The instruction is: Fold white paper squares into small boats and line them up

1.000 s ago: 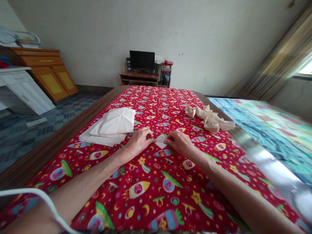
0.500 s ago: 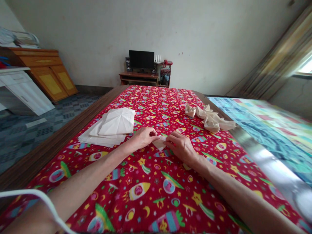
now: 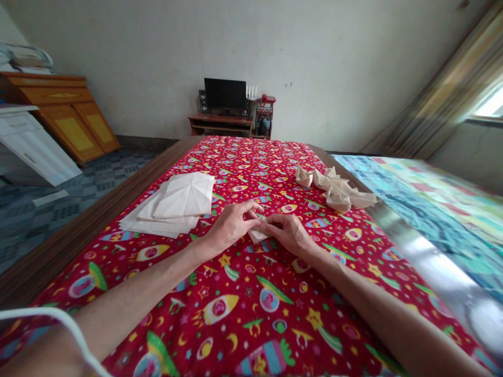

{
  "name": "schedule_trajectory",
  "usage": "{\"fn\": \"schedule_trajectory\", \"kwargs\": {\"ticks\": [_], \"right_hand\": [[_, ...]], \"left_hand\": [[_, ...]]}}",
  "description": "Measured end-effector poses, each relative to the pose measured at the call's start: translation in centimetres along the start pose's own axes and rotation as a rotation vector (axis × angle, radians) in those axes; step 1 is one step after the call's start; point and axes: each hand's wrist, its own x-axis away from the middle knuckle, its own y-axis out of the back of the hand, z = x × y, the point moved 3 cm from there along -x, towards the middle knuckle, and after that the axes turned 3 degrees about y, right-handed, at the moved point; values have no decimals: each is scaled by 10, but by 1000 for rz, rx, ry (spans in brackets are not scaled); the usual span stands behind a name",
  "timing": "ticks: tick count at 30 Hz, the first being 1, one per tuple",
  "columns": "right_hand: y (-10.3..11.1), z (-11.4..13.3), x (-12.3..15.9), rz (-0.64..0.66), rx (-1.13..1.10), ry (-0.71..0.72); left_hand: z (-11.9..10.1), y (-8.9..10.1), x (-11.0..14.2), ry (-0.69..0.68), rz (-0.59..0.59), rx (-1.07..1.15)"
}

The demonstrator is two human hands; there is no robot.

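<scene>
Since the red cloth (image 3: 220,309) covers most of the surface (image 3: 128,192), all the paper sits on it. Left: creased sheets (image 3: 184,196) in a loose, fanned stack, probably parked there for easy reach. Left hand (image 3: 231,222) has its thumb at the top of a small folded paper (image 3: 257,237), forefinger looking raised; can't tell if that grip is closed. The paper lies between the hands, presumably so both can work it from opposite sides. Right hand (image 3: 293,234) has thumb and forefinger together, pinching its right side, likely to steady it. Far right: folded shapes (image 3: 338,193) bunched near the edge, probably to stay out of the way.

Hard to make out: the small paper's folds (fingers cover its upper part), and the shape count, since they overlap. White cable (image 3: 58,312) crosses the left forearm, both ends cut off.
</scene>
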Motion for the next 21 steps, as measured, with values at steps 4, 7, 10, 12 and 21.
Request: {"fn": "schedule_trajectory", "kwargs": {"ticks": [4,7,10,12,21], "right_hand": [[3,2,1,-51,-28,-49],[5,3,1,-81,-84,-58],[7,2,0,-116,-157,-67],[6,0,0,-136,-206,-82],[16,-12,-2,-289,-280,-130]], "left_hand": [[0,2,-1,1,39,-11],[4,4,-2,43,30,36],[5,6,-2,107,14,82],[3,7,-1,139,1,108],[2,22,-3,140,-179,146]]}}
